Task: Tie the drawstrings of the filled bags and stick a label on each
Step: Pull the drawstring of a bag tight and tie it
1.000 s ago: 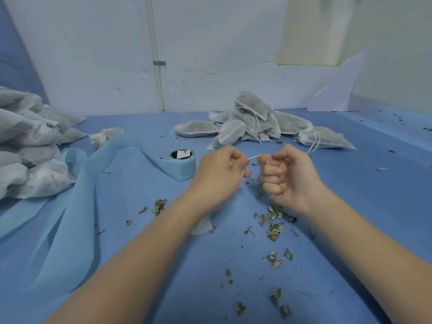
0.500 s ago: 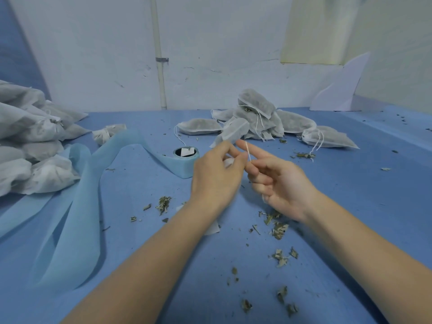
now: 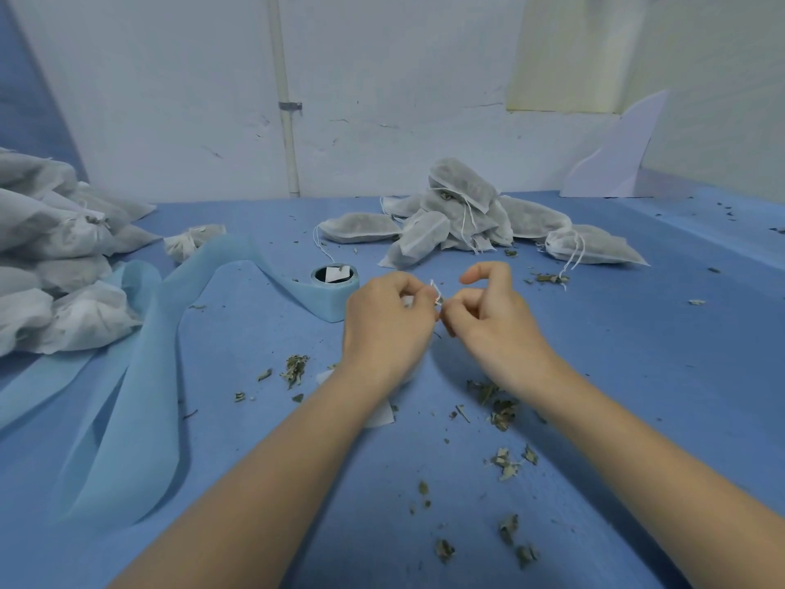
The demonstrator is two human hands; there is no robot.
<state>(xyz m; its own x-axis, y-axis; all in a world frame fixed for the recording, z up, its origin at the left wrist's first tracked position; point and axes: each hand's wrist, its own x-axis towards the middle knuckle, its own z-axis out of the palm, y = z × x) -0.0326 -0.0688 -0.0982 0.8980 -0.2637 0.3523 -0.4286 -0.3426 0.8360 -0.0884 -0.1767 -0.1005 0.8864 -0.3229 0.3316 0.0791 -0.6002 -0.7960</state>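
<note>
My left hand (image 3: pixel 386 325) and my right hand (image 3: pixel 492 320) meet at the middle of the blue table, fingertips together, each pinching the thin white drawstring (image 3: pixel 436 289) of one bag. That bag (image 3: pixel 380 414) lies under my left wrist, so only a white corner shows. A pile of filled grey bags (image 3: pixel 463 218) with loose strings lies behind my hands. A roll of light blue label tape (image 3: pixel 335 291) stands just left of my left hand.
A stack of white bags (image 3: pixel 55 257) fills the left edge, and one small tied bag (image 3: pixel 191 244) lies near it. A long strip of blue tape backing (image 3: pixel 127 397) trails over the left side. Dried leaf bits (image 3: pixel 501 414) are scattered in front. The wall rises at the back.
Half a second ago my right hand was spread open beside the string. Now its fingers have curled in and pinch the string against my left fingertips. The bags have not moved.
</note>
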